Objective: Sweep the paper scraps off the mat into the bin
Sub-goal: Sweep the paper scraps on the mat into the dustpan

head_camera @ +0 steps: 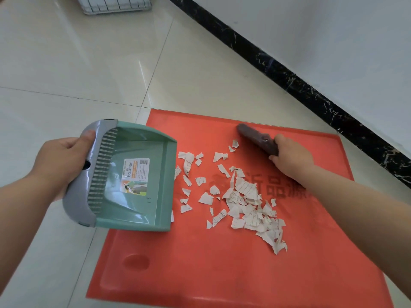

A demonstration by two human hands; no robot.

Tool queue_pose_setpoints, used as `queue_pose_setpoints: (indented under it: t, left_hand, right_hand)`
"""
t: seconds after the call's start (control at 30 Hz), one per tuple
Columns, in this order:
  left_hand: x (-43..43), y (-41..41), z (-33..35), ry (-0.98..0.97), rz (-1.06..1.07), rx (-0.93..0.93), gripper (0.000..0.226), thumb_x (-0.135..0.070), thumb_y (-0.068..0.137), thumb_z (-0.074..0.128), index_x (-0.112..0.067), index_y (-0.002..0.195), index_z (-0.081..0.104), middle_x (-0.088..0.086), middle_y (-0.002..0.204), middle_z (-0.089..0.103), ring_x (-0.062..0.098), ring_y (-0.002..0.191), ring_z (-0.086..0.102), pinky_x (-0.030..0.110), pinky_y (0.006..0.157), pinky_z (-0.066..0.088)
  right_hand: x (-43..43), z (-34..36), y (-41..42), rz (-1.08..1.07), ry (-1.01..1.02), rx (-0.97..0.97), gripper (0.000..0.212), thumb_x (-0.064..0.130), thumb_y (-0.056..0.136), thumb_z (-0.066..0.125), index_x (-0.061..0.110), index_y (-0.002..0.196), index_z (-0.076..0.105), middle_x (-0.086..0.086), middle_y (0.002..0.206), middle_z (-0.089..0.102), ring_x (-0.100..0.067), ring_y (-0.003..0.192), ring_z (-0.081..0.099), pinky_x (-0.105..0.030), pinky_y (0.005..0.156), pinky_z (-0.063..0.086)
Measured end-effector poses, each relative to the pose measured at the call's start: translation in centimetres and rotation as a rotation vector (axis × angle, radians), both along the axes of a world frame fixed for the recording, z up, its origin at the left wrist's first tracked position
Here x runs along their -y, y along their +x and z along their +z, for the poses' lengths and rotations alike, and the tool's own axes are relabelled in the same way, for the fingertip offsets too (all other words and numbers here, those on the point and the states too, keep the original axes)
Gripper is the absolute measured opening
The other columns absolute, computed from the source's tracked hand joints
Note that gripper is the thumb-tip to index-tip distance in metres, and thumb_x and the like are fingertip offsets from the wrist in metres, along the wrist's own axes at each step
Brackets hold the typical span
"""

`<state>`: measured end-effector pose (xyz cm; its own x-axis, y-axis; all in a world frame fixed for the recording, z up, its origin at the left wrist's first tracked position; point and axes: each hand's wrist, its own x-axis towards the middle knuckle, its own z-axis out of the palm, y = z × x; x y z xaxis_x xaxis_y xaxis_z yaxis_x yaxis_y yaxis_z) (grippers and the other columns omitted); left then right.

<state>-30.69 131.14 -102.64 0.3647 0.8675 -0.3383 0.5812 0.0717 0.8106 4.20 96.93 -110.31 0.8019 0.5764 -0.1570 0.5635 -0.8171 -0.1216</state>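
Our left hand (60, 161) gripped the dustpan (138, 190) by its grey rim, thumb on top. Its open lip reached over the left edge of the mat (222, 274), just beside the nearest scraps (244, 203). Our right hand (291, 158) was curled round the brush (255, 137) at the far side. All the scraps lay strewn across the mat's middle, between pan and brush. A white basket (113, 5) stood well apart on the tiles.

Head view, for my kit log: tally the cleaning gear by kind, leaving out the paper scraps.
Green plastic dustpan with grey handle: 1
Dark brown hand brush: 1
Red rectangular floor mat: 1
White slatted bin: 1
Total: 4
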Motion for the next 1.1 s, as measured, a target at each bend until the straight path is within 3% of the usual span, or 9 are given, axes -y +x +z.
queue_pose_setpoints:
  t: [0.13,0.27,0.37,0.5,0.67,0.83,0.93,1.0,1.1]
  left_hand:
    - [-0.6,-0.4,0.3,0.008,0.000,0.004,0.062,-0.058,0.095,0.061,0.004,0.090,0.067,0.036,0.098,0.070,0.032,0.066,0.060,0.042,0.068,0.053]
    - [-1.4,-1.8,1.0,0.012,0.023,-0.030,0.062,-0.065,0.090,0.062,-0.003,0.089,0.071,0.033,0.095,0.071,0.036,0.068,0.065,0.062,0.072,0.058]
    - [-1.9,-3.0,1.4,0.034,0.048,-0.074,0.066,-0.074,0.084,0.061,-0.010,0.090,0.073,0.028,0.092,0.073,0.048,0.076,0.071,0.064,0.073,0.058]
    - [-2.7,-4.3,1.3,0.050,0.082,-0.099,0.081,-0.090,0.064,0.060,-0.015,0.091,0.073,0.027,0.090,0.074,0.054,0.080,0.070,0.070,0.071,0.057]
    - [-2.7,-4.5,2.0,0.028,0.081,-0.108,0.081,-0.087,0.066,0.059,-0.011,0.090,0.072,0.029,0.092,0.072,0.051,0.079,0.071,0.067,0.075,0.057]
    - [-2.7,-3.7,2.5,0.049,0.087,-0.053,0.084,-0.082,0.070,0.060,0.000,0.088,0.066,0.034,0.094,0.069,0.033,0.067,0.062,0.066,0.077,0.057]
    - [-3.0,-4.6,1.8,0.081,0.131,-0.052,0.092,-0.092,0.062,0.058,-0.004,0.087,0.067,0.031,0.089,0.071,0.036,0.066,0.064,0.059,0.072,0.058]
    - [-3.4,-5.5,1.2,0.087,0.155,-0.076,0.094,-0.098,0.056,0.056,-0.009,0.086,0.070,0.028,0.086,0.072,0.044,0.071,0.068,0.062,0.075,0.058]
    - [-3.4,-6.3,1.5,0.106,0.148,-0.067,0.080,-0.083,0.074,0.059,-0.005,0.084,0.070,0.029,0.088,0.072,0.036,0.067,0.064,0.055,0.075,0.058]
  right_hand:
    - [1.7,-0.2,-0.5,0.107,0.026,-0.057,0.031,0.026,0.082,0.072,0.025,0.098,0.045,0.000,0.091,0.056,-0.031,0.086,0.055,-0.037,0.063,0.039]
    - [3.8,0.9,0.1,0.084,0.189,-0.011,0.028,0.017,0.081,0.073,0.018,0.101,0.055,-0.004,0.089,0.058,-0.033,0.083,0.056,-0.037,0.063,0.036]
    - [2.3,0.7,0.3,0.024,0.285,0.071,0.027,0.017,0.082,0.073,0.013,0.103,0.056,-0.011,0.093,0.063,-0.036,0.084,0.057,-0.038,0.064,0.038]
    - [-1.7,-0.5,-0.1,0.016,0.194,0.018,0.029,0.022,0.083,0.071,0.019,0.106,0.055,-0.010,0.101,0.064,-0.036,0.092,0.058,-0.043,0.071,0.047]
    - [-1.5,-0.9,-2.5,0.300,0.053,-0.024,0.039,0.016,0.081,0.072,0.026,0.115,0.057,0.000,0.102,0.064,-0.028,0.091,0.057,-0.043,0.075,0.049]
    - [0.8,1.9,-1.2,0.432,0.086,-0.037,0.039,0.012,0.079,0.072,0.029,0.113,0.059,0.006,0.100,0.065,-0.025,0.089,0.059,-0.042,0.075,0.049]
    - [-2.1,2.8,-0.6,0.405,0.164,0.059,0.036,0.012,0.079,0.071,0.020,0.112,0.060,-0.004,0.102,0.066,-0.034,0.091,0.059,-0.044,0.071,0.049]
    - [-5.7,2.4,-0.6,0.342,0.183,0.071,0.037,0.013,0.079,0.070,0.017,0.114,0.058,-0.009,0.104,0.065,-0.037,0.094,0.059,-0.044,0.072,0.050]
    - [-11.0,0.5,-1.9,0.227,0.168,0.035,0.038,0.017,0.080,0.070,0.019,0.115,0.055,-0.011,0.108,0.064,-0.038,0.100,0.059,-0.045,0.077,0.050]
